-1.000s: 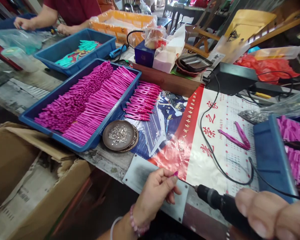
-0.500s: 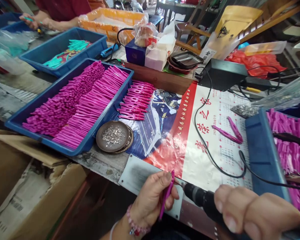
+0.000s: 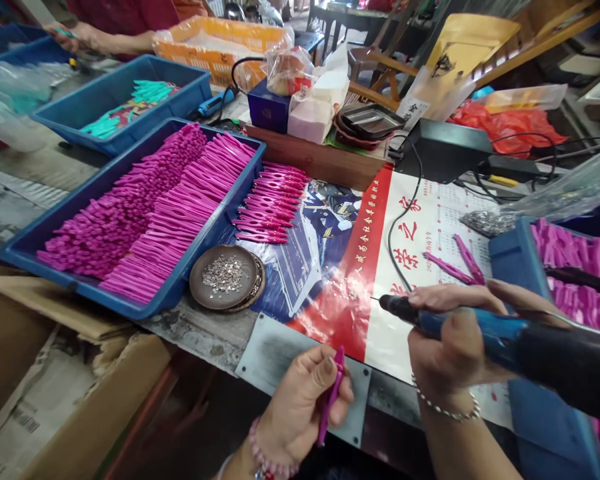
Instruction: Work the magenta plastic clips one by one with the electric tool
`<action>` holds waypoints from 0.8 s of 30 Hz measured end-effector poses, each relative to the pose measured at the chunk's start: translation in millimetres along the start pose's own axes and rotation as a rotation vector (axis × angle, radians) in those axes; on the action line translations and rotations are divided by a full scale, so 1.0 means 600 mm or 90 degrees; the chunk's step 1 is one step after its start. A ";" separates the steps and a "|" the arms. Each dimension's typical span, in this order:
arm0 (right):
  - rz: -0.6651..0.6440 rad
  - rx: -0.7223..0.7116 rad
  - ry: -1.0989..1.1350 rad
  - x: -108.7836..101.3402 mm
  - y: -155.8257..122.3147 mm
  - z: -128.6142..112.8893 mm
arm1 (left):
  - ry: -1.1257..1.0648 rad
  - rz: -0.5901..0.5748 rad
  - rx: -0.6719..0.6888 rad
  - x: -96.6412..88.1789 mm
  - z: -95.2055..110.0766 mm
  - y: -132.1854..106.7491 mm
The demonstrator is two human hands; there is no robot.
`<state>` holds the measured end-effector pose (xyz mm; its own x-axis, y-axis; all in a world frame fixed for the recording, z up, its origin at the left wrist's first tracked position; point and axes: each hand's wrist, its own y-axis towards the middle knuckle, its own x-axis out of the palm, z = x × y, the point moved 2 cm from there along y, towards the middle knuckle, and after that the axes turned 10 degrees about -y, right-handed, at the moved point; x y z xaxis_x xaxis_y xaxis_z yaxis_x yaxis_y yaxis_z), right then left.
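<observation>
My left hand (image 3: 313,393) is closed around a slim pink plastic piece (image 3: 333,397), held upright over the front edge of the table. Gripped in my right hand (image 3: 453,340) is a blue and black electric screwdriver (image 3: 485,333), its thin bit pointing left above the poster. The bit is apart from the pink piece. A brown dish (image 3: 220,280) of small shiny metal parts stands beyond my left hand. Further back lies a row of pink pieces (image 3: 273,200). Near the screwdriver, a V-shaped pink piece (image 3: 463,263) rests on the calendar sheet.
A blue tray (image 3: 145,307) full of pink pieces stands left, another blue bin (image 3: 515,260) right. A black cable (image 3: 397,227) crosses the poster (image 3: 350,293). Behind are a tray of turquoise pieces (image 3: 153,90), a black box (image 3: 443,150) and a co-worker's hands (image 3: 83,37).
My right hand has drawn the screwdriver up and away from the pink piece and turned it, so more of its body shows. My left hand keeps the pink piece nearly in place.
</observation>
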<state>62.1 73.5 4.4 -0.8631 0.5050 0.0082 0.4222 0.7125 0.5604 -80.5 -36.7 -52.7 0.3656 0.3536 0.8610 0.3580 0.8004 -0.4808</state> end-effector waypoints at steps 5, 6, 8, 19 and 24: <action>0.056 -0.086 0.060 0.027 0.007 0.009 | 0.012 -0.043 0.007 -0.004 -0.003 0.003; 0.053 -0.082 0.062 0.028 0.007 0.013 | 0.017 -0.044 0.004 -0.005 -0.004 0.003; 0.047 -0.078 0.069 0.028 0.007 0.021 | 0.011 -0.050 -0.001 -0.004 -0.006 0.004; 0.021 -0.029 0.071 -0.004 0.000 -0.014 | -0.051 -0.094 -0.041 0.002 -0.012 0.001; -0.052 -0.004 0.033 -0.060 -0.020 -0.039 | -0.129 -0.112 -0.094 0.004 -0.016 0.000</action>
<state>81.5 35.5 16.6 -0.9077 0.4196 0.0047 0.3484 0.7473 0.5658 -71.4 -40.2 -52.4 0.1136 0.3175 0.9414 0.5264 0.7844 -0.3280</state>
